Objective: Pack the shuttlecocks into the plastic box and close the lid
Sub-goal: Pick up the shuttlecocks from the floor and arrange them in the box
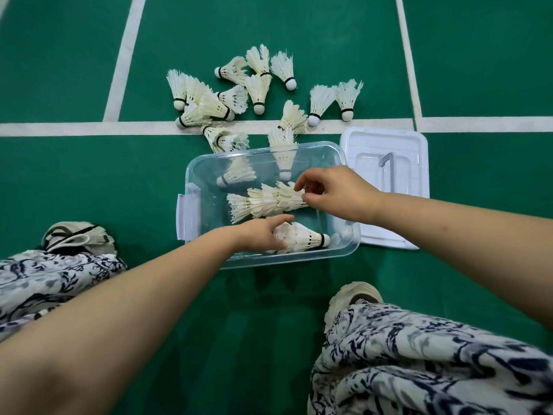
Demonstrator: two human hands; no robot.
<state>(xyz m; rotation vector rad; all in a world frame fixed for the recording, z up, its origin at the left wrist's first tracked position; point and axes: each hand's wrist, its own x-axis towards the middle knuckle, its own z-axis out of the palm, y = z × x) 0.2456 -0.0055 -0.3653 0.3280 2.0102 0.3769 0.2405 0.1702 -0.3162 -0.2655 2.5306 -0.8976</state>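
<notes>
A clear plastic box [191, 172] stands on the green court floor in front of me. Inside lie a nested row of white shuttlecocks [263, 202], two single ones near the far wall, and one more shuttlecock [302, 238] by the near wall. My right hand [338, 193] pinches the cork end of the nested row. My left hand [263, 235] rests over the feathers of the near shuttlecock with the index finger stretched out. The white lid [389, 151] lies flat on the floor to the right of the box. Several loose shuttlecocks [257, 88] are scattered beyond the box.
White court lines [89, 128] cross the floor behind the box. My knees in patterned trousers [419, 363] and two pale shoes [356, 298] flank the space in front of the box.
</notes>
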